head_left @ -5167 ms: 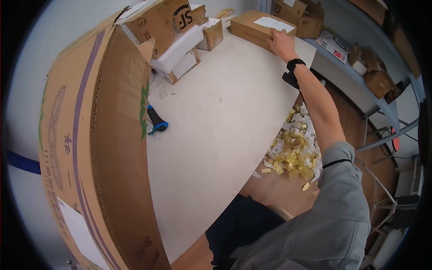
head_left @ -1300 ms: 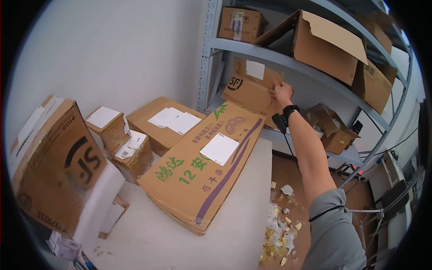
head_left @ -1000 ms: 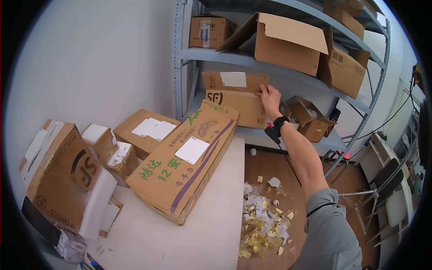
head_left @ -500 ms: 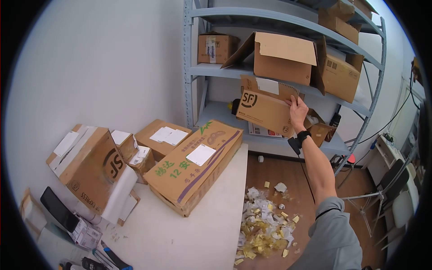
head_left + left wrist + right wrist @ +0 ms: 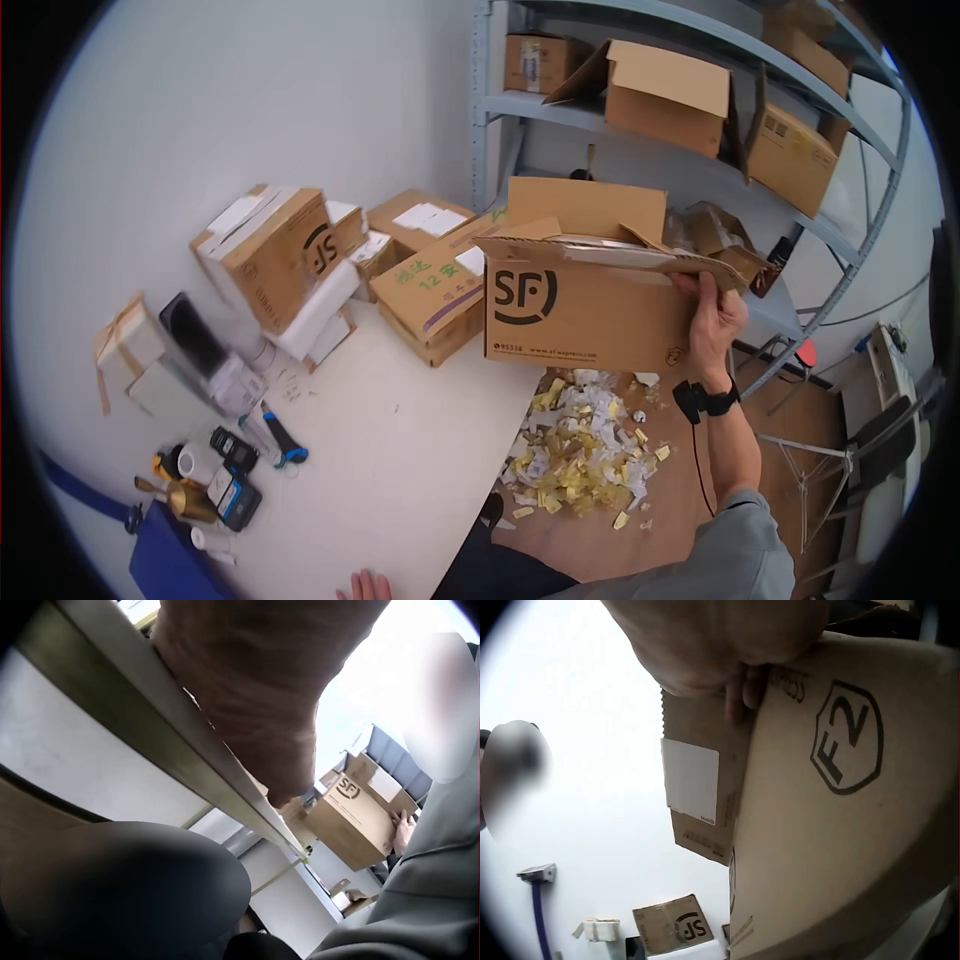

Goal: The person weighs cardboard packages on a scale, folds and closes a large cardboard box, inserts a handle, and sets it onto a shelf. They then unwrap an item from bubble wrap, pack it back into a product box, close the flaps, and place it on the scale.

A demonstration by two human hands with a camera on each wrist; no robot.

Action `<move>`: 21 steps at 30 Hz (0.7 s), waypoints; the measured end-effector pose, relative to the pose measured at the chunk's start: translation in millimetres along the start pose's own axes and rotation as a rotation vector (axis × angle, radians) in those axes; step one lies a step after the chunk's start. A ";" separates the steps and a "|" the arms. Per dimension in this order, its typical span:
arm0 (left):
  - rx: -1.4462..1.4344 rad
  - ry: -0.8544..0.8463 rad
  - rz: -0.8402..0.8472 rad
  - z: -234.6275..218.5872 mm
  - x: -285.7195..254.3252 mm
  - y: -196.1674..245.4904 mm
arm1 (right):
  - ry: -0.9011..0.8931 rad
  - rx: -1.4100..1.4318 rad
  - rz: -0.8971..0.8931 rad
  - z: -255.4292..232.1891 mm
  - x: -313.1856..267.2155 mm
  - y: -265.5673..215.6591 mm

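An open cardboard box with an SF logo [image 5: 590, 320] hangs above the right edge of the white table [image 5: 400, 470], its upper flaps raised. My right hand [image 5: 720, 325] grips its upper right edge, thumb in front. In the right wrist view the fingers of that hand [image 5: 727, 645] curl over the edge between the box side [image 5: 840, 847] and a flap with a white label [image 5: 694, 780]. At the bottom of the head view, fingertips of my left hand [image 5: 365, 587] rest on the tabletop; in the left wrist view this hand [image 5: 262, 697] lies at the table edge.
Behind the held box lies a long box with green print [image 5: 430, 290]. Several boxes [image 5: 290, 250] stand along the wall, with a blue-black tool [image 5: 285, 435] nearer. A metal shelf [image 5: 560, 108] holds more boxes. Paper and yellow scraps [image 5: 585, 440] cover part of the floor.
My right hand has brought the SF box from the shelf toward me, over the table's right edge, its open top now visible. Fingers of my left hand have come into the head view.
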State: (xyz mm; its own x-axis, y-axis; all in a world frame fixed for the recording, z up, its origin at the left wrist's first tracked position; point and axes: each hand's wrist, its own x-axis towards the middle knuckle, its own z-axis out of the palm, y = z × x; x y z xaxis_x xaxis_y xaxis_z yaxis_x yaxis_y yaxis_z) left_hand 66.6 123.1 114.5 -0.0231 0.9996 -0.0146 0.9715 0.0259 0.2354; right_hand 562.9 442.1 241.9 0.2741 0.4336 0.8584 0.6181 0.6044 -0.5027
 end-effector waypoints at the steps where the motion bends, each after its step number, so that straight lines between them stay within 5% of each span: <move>1: -0.081 0.063 0.014 -3.1 -2.2 3.7 | 0.015 0.035 0.017 3.5 -17.2 -26.8; 2: -0.154 0.135 0.017 -3.2 -2.2 9.9 | 0.023 0.077 0.039 8.5 -36.7 -48.9; 4: -0.845 0.174 0.005 2.6 41.9 10.5 | 0.045 0.263 0.061 12.9 -88.6 -62.2; 9: -1.391 0.368 -0.068 -16.3 28.2 22.5 | -0.469 0.399 -0.125 21.2 -181.3 -117.4; 12: -1.314 0.523 -0.093 -6.1 -5.6 13.5 | -0.777 0.726 -0.079 36.7 -205.7 -145.6; 13: -1.337 0.561 -0.300 -14.6 -14.4 21.9 | -0.791 0.745 -0.074 41.9 -207.3 -155.1; 17: -1.175 0.683 -0.456 -4.3 -49.6 20.2 | -0.964 0.845 0.067 58.4 -197.4 -166.2; 19: -1.101 0.742 -0.290 -4.5 -56.9 15.9 | -0.994 0.898 0.172 60.0 -194.0 -160.1; 21: -0.992 0.774 -0.250 -9.6 -55.0 11.1 | -0.873 0.610 0.215 58.0 -190.2 -153.2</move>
State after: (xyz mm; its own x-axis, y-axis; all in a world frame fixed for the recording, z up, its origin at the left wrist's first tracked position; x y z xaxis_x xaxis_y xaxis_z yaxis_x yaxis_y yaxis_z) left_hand 76.3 68.4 127.3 -0.6334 0.7027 0.3240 0.3377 -0.1257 0.9328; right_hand 373.4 305.8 149.7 -0.4346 0.7502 0.4983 0.0834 0.5845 -0.8071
